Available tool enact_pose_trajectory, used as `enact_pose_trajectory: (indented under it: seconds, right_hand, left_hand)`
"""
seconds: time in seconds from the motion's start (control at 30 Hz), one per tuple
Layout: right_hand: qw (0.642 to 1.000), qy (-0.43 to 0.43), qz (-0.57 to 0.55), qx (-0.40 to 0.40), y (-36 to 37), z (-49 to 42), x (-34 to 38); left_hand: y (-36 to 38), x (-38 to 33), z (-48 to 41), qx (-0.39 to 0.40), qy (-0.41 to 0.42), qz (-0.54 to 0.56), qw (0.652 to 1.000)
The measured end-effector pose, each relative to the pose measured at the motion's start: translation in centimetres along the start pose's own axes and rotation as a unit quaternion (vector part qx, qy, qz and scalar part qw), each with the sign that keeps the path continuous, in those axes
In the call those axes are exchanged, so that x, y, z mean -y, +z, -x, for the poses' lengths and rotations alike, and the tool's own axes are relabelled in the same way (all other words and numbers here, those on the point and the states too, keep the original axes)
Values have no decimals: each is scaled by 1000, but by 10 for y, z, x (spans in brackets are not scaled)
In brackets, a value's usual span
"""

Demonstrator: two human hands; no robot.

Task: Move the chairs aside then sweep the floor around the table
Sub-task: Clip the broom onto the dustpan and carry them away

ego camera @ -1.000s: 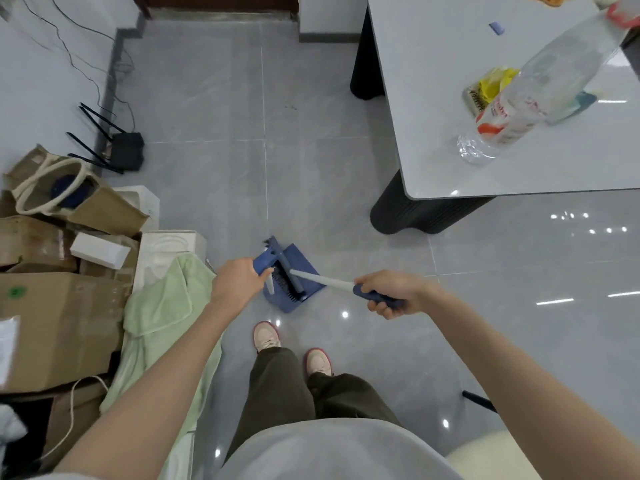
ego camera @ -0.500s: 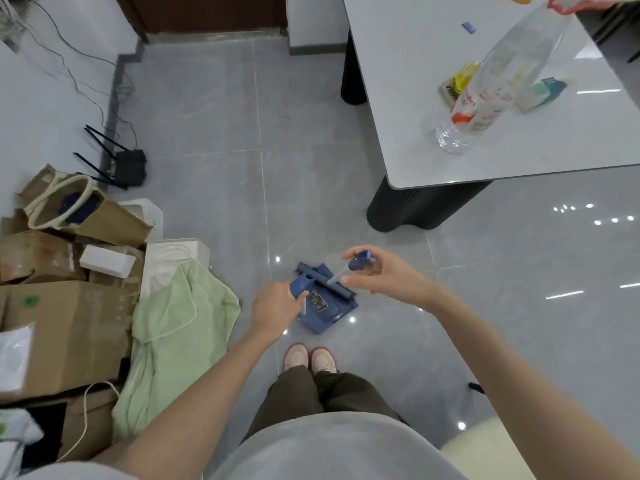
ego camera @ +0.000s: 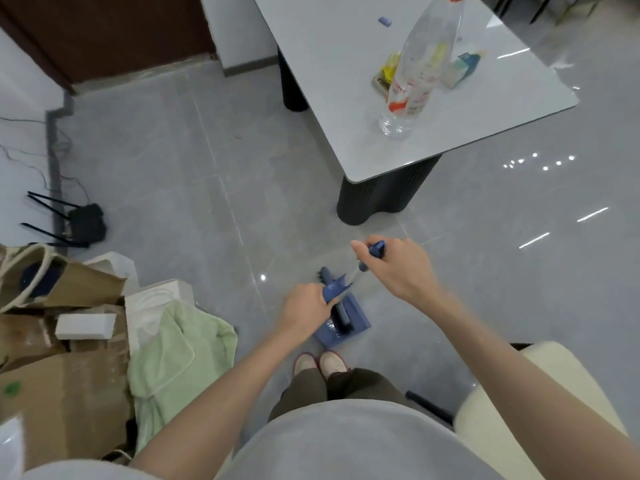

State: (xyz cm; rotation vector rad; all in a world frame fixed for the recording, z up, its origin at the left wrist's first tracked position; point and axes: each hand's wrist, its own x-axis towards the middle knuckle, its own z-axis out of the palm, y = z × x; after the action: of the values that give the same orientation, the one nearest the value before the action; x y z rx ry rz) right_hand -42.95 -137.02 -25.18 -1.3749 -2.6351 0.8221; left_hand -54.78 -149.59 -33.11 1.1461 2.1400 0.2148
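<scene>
A blue dustpan [ego camera: 356, 323] sits on the grey floor just ahead of my shoes. My left hand [ego camera: 306, 310] grips the dustpan's blue handle [ego camera: 334, 291]. My right hand [ego camera: 394, 268] grips the blue end of the broom handle [ego camera: 375, 251], and the shaft runs down steeply to the dark broom head [ego camera: 341, 315] resting in the pan. The white table [ego camera: 349, 109] on black legs stands ahead to the right. A cream chair [ego camera: 519, 403] shows at the lower right, beside my right arm.
Cardboard boxes [ego camera: 52, 386], a green towel [ego camera: 173, 358] and a bag lie heaped at the left. A black router [ego camera: 85, 223] with cables sits by the left wall. On the table stand a clear bottle [ego camera: 419, 74] and small packets. A brown door [ego camera: 114, 32] is at the far left.
My right hand has raised the broom handle from nearly level to steep and moved it up and right. The broom head stays in the dustpan. The view has turned towards the table.
</scene>
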Motion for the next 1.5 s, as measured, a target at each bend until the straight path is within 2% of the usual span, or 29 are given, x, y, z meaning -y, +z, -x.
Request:
enact_pose_trajectory:
  seconds: [0.27, 0.5, 0.83, 1.07, 1.17, 1.27, 1.37, 1.5]
  right_hand:
    - [997, 49, 0, -54, -35, 14, -10]
    - [985, 113, -68, -108, -73, 5, -47]
    - [943, 210, -191, -177, -135, -17, -184]
    - [914, 269, -199, -228, -198, -23, -281]
    - [899, 308, -210, -228, -225, -20, -329]
    - [887, 312, -252, -228, -254, -17, -365]
    - [860, 327, -278, -275, -286, -19, -406]
    - [852, 331, -244, -323, -322, -30, -458]
  left_hand:
    - [-12, -58, -27, -11, 79, -63, 995]
    - [-6, -118, -65, -8, 136, -101, 985]
    - [43, -274, -112, -9, 157, -128, 979]
    - [76, -401, -143, 21, 199, -158, 967]
    - [95, -453, -163, 52, 230, -152, 960]
    - [112, -493, -187, 65, 269, -144, 950]
    - [126, -547, -210, 74, 315, -142, 935]
    - [137, -614, -242, 95, 370, -127, 916]
